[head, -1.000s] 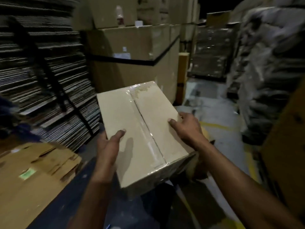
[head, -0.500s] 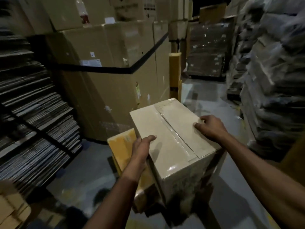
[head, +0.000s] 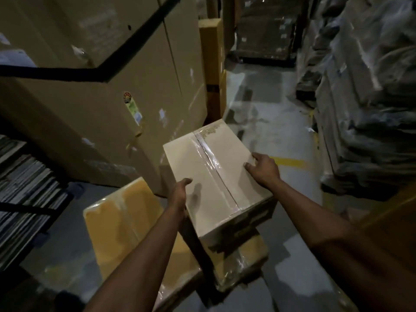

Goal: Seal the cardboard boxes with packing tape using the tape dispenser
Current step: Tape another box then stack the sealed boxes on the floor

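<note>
Both hands grip the pale taped cardboard box [head: 213, 176] between them: left hand [head: 180, 194] at its near-left edge, right hand [head: 262, 168] at its right edge. Below the hands lie yellow-brown plastic-wrapped boxes [head: 126, 221]; the large strapped carton [head: 90, 97] looms beyond the left hand, nearer than half a second ago

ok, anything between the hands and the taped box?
No. The left hand grips the near-left edge of the taped box and the right hand its right edge; both are directly on the cardboard.
</note>
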Motion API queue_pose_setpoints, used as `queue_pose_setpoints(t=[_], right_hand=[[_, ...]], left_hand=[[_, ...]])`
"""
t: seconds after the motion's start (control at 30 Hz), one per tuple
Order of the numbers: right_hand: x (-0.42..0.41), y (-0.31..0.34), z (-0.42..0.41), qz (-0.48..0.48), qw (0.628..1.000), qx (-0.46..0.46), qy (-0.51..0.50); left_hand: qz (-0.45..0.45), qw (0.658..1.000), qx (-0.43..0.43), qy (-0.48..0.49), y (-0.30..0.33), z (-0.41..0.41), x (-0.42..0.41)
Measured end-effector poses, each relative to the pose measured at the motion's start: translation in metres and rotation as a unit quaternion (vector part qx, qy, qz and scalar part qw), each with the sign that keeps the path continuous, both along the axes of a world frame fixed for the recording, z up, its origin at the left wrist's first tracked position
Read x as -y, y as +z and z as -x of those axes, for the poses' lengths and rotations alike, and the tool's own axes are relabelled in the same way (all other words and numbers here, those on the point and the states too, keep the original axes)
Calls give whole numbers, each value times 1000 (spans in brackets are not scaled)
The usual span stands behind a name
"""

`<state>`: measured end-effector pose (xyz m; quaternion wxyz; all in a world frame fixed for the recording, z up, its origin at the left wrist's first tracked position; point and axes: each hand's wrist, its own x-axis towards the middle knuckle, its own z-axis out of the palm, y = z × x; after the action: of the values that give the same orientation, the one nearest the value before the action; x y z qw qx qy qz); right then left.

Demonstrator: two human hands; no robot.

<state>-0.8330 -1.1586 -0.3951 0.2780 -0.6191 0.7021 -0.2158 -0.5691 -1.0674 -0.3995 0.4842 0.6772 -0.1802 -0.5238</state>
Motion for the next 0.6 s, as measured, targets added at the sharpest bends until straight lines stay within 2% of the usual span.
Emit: queue_pose_setpoints(t=[0.13,0.3,0.53,0.6], right_hand=[[1,-32,-10,-33,999,22,9],[-12,-61,-17,-57,998,28,9],[-21,-69,-23,-26,997,-55,52],[-33,-66,-30,22,996,-72,47]], left_hand=[[-13,999,12,42,-21,-8,-2],[-7,999,47,20,-36,-10,-15],[-10,991,129,-18,-38,-6,-28],[-38,983,174,-39,-36,-10,-42]])
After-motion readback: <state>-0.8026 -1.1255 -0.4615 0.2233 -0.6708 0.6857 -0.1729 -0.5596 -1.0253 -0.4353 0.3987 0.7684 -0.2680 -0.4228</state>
